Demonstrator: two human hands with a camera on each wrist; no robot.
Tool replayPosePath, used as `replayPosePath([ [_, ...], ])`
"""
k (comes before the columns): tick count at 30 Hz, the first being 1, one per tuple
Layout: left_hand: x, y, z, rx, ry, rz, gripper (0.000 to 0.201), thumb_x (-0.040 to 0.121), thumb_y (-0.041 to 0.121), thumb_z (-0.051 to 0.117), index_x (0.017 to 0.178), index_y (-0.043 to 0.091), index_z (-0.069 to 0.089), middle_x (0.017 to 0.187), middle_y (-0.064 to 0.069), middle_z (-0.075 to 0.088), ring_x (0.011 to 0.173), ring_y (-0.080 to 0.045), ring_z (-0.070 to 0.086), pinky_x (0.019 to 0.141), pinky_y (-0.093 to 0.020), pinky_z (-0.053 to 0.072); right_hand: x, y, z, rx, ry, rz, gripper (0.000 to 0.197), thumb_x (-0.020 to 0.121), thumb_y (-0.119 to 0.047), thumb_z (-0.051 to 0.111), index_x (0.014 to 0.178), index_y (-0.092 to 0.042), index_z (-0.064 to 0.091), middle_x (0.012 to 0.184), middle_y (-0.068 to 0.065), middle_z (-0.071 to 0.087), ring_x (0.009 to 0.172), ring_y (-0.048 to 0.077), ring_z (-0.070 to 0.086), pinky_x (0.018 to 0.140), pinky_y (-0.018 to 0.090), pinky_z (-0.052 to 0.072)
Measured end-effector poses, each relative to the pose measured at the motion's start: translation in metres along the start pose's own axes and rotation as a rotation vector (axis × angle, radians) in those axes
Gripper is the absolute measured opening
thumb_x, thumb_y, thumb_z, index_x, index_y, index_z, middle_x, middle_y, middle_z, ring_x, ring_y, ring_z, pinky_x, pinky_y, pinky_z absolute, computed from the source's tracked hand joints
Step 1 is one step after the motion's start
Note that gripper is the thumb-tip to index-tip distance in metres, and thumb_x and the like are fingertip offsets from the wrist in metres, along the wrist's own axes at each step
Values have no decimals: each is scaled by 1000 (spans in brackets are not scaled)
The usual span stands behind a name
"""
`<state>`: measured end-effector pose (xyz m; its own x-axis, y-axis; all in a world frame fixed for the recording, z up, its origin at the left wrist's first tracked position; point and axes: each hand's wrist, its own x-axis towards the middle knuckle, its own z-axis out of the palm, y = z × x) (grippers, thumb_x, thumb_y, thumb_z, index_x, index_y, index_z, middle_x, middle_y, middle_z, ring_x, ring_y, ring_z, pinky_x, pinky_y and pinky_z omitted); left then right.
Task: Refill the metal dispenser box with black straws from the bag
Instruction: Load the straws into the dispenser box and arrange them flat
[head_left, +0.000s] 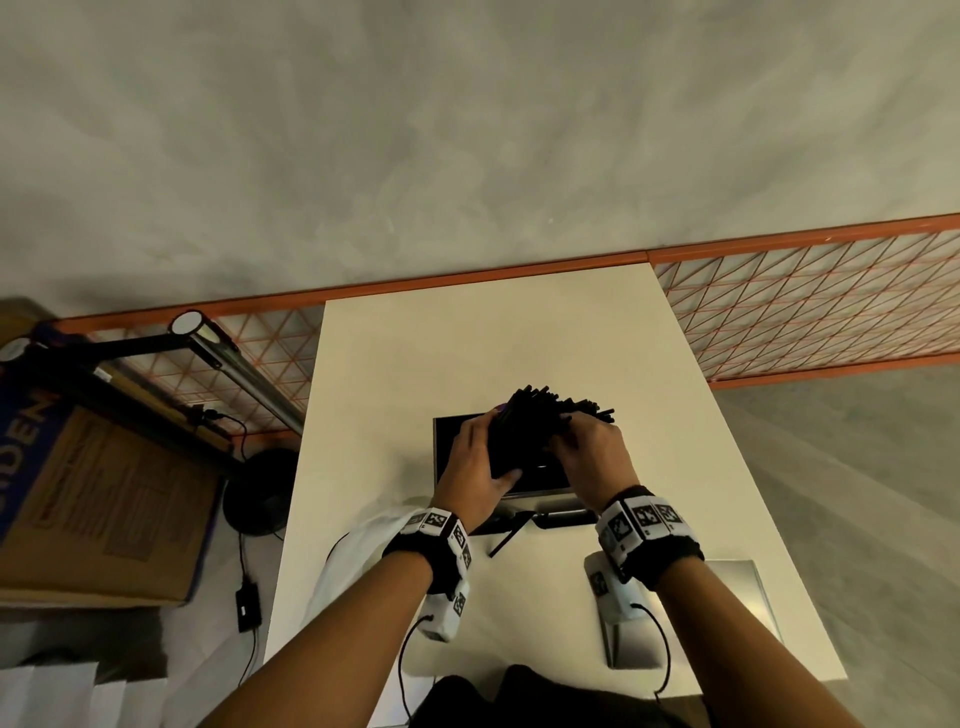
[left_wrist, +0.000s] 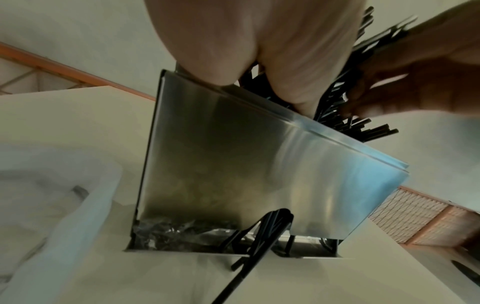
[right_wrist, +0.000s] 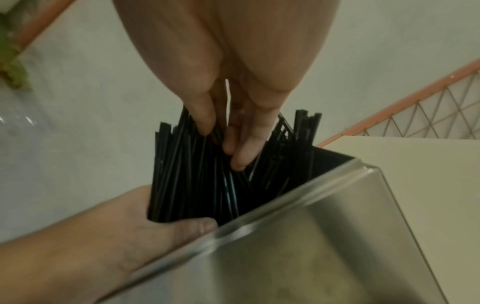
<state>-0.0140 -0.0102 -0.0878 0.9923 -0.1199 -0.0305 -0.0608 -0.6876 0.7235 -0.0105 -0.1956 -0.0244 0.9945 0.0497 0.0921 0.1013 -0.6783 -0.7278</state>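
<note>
Straws (head_left: 540, 426), black and bunched, stand tilted in the open top of the metal dispenser box (left_wrist: 259, 160), their upper ends fanning out above its rim toward the far right. The box sits on the white bench (head_left: 467, 353), about midway across it. The left hand (head_left: 475, 470) wraps the near left side of the bundle at the rim, thumb curled across the straws, so its grip is clamped on the bunch. The right hand (head_left: 597, 449) comes in from the right; in the right wrist view its fingers (right_wrist: 241, 152) are curled into the spread straws, pinching some between thumb and fingertips. At the foot of the box, a low slot shows a few loose straws (left_wrist: 262, 236) poking out onto the bench, one lying slanted toward the person. A white plastic bag (head_left: 358, 561) lies crumpled on the bench's near left edge, just beside the left wrist. A flat metal lid (head_left: 748, 597) rests on the bench under the right forearm. Behind the bench runs an orange wire-mesh rail (head_left: 810, 306), and a cardboard carton (head_left: 104, 509) sits on the floor to the left.
</note>
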Motion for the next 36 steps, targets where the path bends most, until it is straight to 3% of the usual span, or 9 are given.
replayPosePath([
  [2,0,0,0,-10,3,-3,90,81,26,84,154,20,32,150,-2,38,138,-20,43,116,-33,38,0,-7,-7,68,48,-21,13,88,-8,60,93,-8,72,88,4,72,79,20,66,72,23,45],
  [7,-2,-1,0,-67,19,-1,92,77,36,87,151,22,35,148,0,39,135,-19,47,111,-33,42,3,-21,-18,234,88,50,23,93,-30,54,80,-15,66,65,-1,68,63,19,66,65,42,54],
  [13,0,3,4,-58,56,-45,94,73,34,90,149,18,37,147,-2,42,134,-20,47,106,-28,43,3,-21,2,359,-56,340,15,87,-12,53,81,-20,64,72,5,71,64,19,71,69,45,60],
  [18,3,10,7,26,59,-65,94,73,34,89,148,17,35,145,-5,44,131,-25,50,105,-40,49,12,-21,-1,351,-154,426,24,76,-1,43,77,-18,61,70,12,71,63,26,72,67,48,61],
  [23,5,14,6,101,76,-46,81,81,35,81,148,20,38,141,-5,51,125,-26,55,103,-38,50,23,-16,-19,188,-234,317,14,82,-18,56,93,-19,66,76,2,73,72,22,71,74,44,60],
  [26,4,14,5,112,87,-38,77,84,35,79,148,23,39,138,-3,53,123,-25,55,100,-36,49,20,-8,-34,147,-81,316,13,84,-31,59,92,-25,66,75,-2,72,73,21,69,72,40,59],
  [30,4,14,4,100,80,-41,76,85,36,78,149,23,38,137,-4,54,123,-24,56,100,-34,49,7,14,-50,-74,109,391,11,88,-21,56,94,-14,63,86,7,69,80,29,60,70,33,46],
  [34,4,17,4,99,70,-68,76,86,36,78,149,22,38,139,-4,53,124,-25,56,100,-35,49,-7,34,-45,-261,-103,483,24,89,-26,58,100,-7,66,105,14,67,101,34,58,78,35,41],
  [36,4,16,4,95,70,-69,77,86,35,79,149,21,38,140,-5,53,125,-25,56,100,-35,49,-10,33,-36,-257,-165,465,25,88,-30,60,92,-6,65,97,14,67,93,34,57,74,34,42],
])
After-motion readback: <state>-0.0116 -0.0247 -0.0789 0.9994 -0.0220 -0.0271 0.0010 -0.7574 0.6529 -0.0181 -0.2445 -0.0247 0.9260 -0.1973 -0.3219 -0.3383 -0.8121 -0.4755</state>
